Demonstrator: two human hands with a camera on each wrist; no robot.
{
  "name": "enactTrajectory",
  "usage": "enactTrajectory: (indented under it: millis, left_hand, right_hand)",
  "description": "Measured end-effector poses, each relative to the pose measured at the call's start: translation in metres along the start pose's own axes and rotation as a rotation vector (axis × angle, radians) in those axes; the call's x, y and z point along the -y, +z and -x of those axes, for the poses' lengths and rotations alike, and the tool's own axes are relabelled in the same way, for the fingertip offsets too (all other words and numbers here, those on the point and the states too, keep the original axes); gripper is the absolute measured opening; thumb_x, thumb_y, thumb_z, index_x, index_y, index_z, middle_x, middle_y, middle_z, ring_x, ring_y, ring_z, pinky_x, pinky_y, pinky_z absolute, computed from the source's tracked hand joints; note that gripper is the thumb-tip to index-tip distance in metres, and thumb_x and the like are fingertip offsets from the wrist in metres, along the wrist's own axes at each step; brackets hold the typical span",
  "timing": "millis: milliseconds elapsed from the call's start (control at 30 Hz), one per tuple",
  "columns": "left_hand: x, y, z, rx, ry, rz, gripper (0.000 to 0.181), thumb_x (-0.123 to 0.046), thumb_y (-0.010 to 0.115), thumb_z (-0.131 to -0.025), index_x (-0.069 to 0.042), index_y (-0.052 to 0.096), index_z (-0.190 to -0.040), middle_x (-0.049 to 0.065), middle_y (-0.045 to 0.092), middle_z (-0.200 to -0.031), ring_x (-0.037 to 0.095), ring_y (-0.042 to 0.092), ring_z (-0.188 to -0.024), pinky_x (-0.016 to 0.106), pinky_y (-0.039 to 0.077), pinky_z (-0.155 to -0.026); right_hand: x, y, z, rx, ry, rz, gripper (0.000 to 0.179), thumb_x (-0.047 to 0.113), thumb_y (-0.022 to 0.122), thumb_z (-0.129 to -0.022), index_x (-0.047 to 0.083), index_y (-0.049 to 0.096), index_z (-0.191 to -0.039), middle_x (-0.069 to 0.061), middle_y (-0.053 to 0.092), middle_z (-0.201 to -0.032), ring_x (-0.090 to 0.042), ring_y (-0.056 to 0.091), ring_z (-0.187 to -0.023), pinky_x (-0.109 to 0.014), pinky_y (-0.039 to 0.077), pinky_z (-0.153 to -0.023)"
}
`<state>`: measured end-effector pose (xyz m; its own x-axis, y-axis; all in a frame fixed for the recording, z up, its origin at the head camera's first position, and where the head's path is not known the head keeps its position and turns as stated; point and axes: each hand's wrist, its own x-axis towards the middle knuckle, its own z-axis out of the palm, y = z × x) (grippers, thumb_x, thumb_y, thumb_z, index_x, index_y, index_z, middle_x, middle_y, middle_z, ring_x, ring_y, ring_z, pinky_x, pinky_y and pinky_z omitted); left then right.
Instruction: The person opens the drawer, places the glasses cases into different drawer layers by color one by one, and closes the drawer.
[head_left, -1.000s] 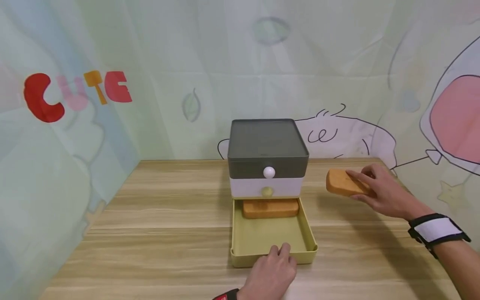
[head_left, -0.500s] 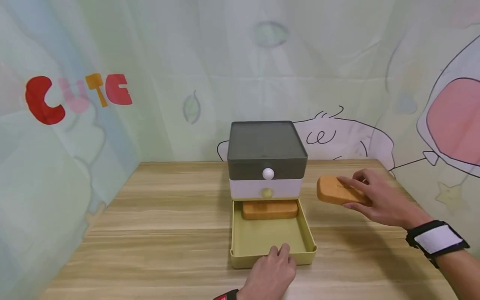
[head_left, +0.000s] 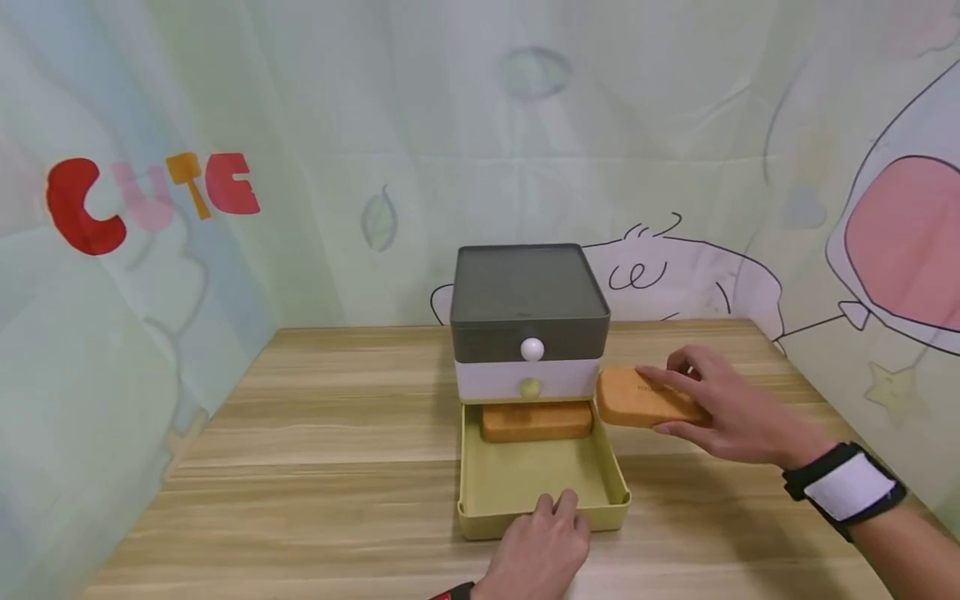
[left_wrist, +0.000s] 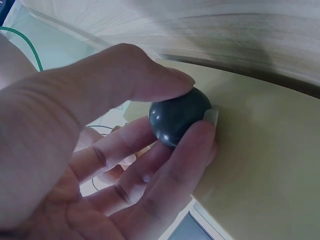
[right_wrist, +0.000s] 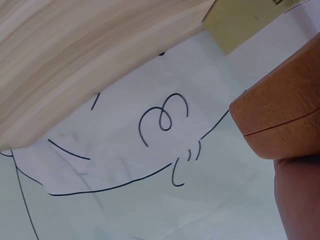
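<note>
In the head view my right hand grips a brown leather-look case with faint lettering, thumb below and fingers on top. It is held in the air, its left end beside the chest's right front corner. A seam runs along the case in the right wrist view. My left hand is at the front of the pulled-out yellow-green drawer. The left wrist view shows its thumb and fingers pinching a dark round knob. A similar brown block-like thing lies at the back of the drawer, partly under the chest.
Above the drawer are a white drawer with a yellow-green knob and a dark grey top drawer with a white knob. The chest stands on a wood-grain table. A printed cloth hangs behind and at the sides.
My right hand has carried the brown case leftward and slightly down, closer to the chest and drawer. My left hand and the drawer have stayed in place.
</note>
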<state>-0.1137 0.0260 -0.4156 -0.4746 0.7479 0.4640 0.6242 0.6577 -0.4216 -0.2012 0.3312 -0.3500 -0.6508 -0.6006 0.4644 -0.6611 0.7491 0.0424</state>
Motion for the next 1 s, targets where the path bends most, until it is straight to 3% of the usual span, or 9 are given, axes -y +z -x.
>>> enactTrajectory:
  millis: [233, 400, 500, 800, 1000]
  left_hand:
    - [0.0, 0.002, 0.0, -0.033, -0.006, -0.028, 0.016, -0.018, 0.07, -0.085, -0.022, 0.066, -0.071, -0.005, 0.053, -0.079, 0.005, 0.042, -0.057, 0.015, 0.033, -0.038]
    - [0.001, -0.002, 0.0, 0.064, 0.005, -0.001, 0.013, -0.02, 0.072, -0.09, -0.023, 0.07, -0.077, -0.006, 0.059, -0.083, 0.005, 0.047, -0.06, 0.014, 0.035, -0.04]
    - [0.001, -0.003, -0.001, 0.088, 0.012, 0.005, 0.012, -0.022, 0.072, -0.091, -0.024, 0.072, -0.079, -0.006, 0.061, -0.086, 0.005, 0.051, -0.06, 0.014, 0.037, -0.04]
    - [0.001, -0.003, -0.001, 0.051, 0.02, -0.023, 0.013, -0.023, 0.072, -0.09, -0.025, 0.07, -0.077, -0.007, 0.058, -0.085, 0.005, 0.046, -0.058, 0.015, 0.034, -0.039]
    - [0.001, -0.002, -0.001, 0.028, 0.019, -0.032, 0.009, -0.024, 0.071, -0.089, -0.025, 0.072, -0.08, -0.007, 0.059, -0.086, 0.006, 0.048, -0.06, 0.015, 0.036, -0.04]
  right_hand:
    - [0.013, 0.003, -0.011, -0.013, -0.059, -0.017, 0.075, 0.038, 0.087, -0.077, 0.024, 0.058, -0.144, -0.003, 0.055, -0.114, -0.012, 0.047, -0.103, -0.031, 0.045, -0.08]
    - [0.025, 0.007, -0.02, 0.013, -0.071, -0.054, 0.072, 0.042, 0.084, -0.08, 0.025, 0.057, -0.145, 0.0, 0.053, -0.113, -0.009, 0.045, -0.1, -0.028, 0.044, -0.08]
    - [0.033, 0.011, -0.026, 0.02, -0.088, -0.063, 0.072, 0.045, 0.084, -0.08, 0.025, 0.058, -0.144, 0.001, 0.054, -0.113, -0.01, 0.046, -0.1, -0.028, 0.043, -0.081]
    - [0.053, 0.022, -0.042, 0.015, -0.131, -0.057, 0.07, 0.052, 0.079, -0.083, 0.028, 0.057, -0.145, 0.001, 0.056, -0.112, -0.01, 0.049, -0.1, -0.033, 0.042, -0.085]
    - [0.066, 0.033, -0.049, 0.008, -0.155, -0.056, 0.07, 0.052, 0.081, -0.081, 0.029, 0.058, -0.144, 0.0, 0.057, -0.112, -0.011, 0.049, -0.098, -0.03, 0.043, -0.082]
